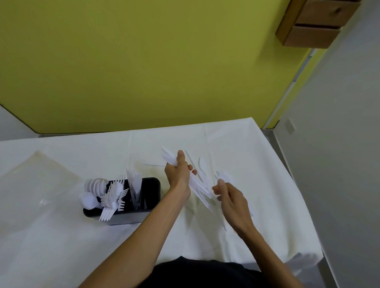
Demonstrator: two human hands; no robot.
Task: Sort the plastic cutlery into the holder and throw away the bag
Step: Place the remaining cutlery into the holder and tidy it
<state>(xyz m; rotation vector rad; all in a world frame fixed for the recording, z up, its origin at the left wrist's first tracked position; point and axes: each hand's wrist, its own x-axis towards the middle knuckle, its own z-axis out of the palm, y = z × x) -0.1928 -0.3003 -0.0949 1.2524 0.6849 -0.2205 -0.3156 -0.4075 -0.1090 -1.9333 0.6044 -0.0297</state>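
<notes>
Your left hand grips a bundle of white plastic knives above the white-covered tabletop. The fingers are closed round its upper part. The blade tips fan out past your thumb towards the far edge, and the handles slant down towards you on the right.

Your right hand is just beside the bundle's lower end, thumb and fingers curled round a handful of forks. The tines stick out above the thumb and the handles run under the palm, all of it blurred.

One loose knife lies flat on the cloth just beyond both hands, touching neither.

To the left of your left forearm stands the black cutlery holder. It has spoons in its leftmost compartment, sorted forks in the next and upright knives in the one after.

The clear plastic bag lies flat on the tabletop further left, well apart from both hands.
</notes>
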